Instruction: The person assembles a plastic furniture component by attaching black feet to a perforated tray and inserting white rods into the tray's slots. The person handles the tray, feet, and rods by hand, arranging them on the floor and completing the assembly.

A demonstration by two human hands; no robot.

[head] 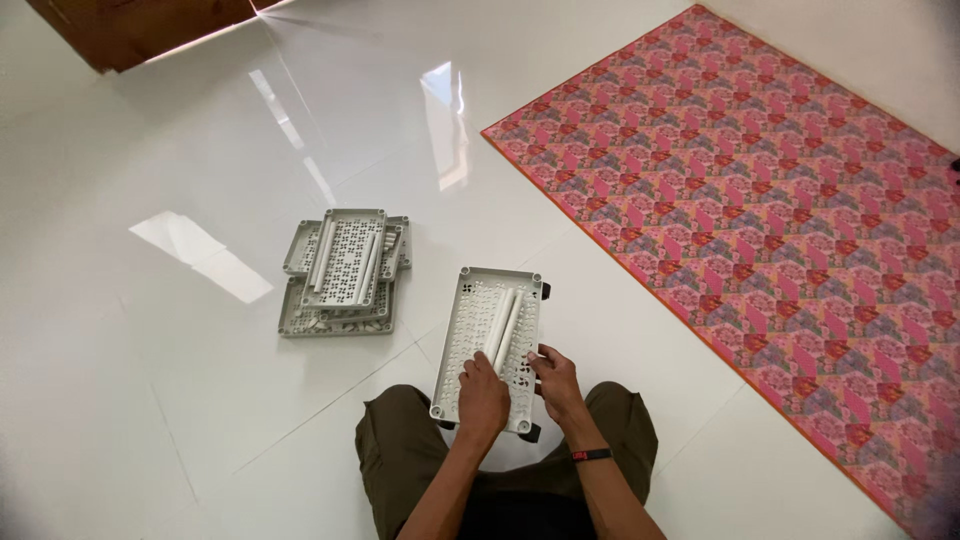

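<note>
- Sitting on the white floor [200, 400], the person has one grey perforated shelf tray [490, 345] in front of the knees, black wheels at its corners.
- Left hand [483, 398] lies flat on the tray; right hand [556, 380] pinches its right edge.
- Two white tubes [505, 325] lie loose on it, not yet stood up.
- A stack of trays [342, 272] waits to the left, unassembled.
- Tray's long axis runs away from the person, tilted slightly right.

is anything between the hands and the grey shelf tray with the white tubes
Nothing visible. Both the left hand and the right hand already rest on the grey perforated tray, beside the white tubes lying on it.
</note>
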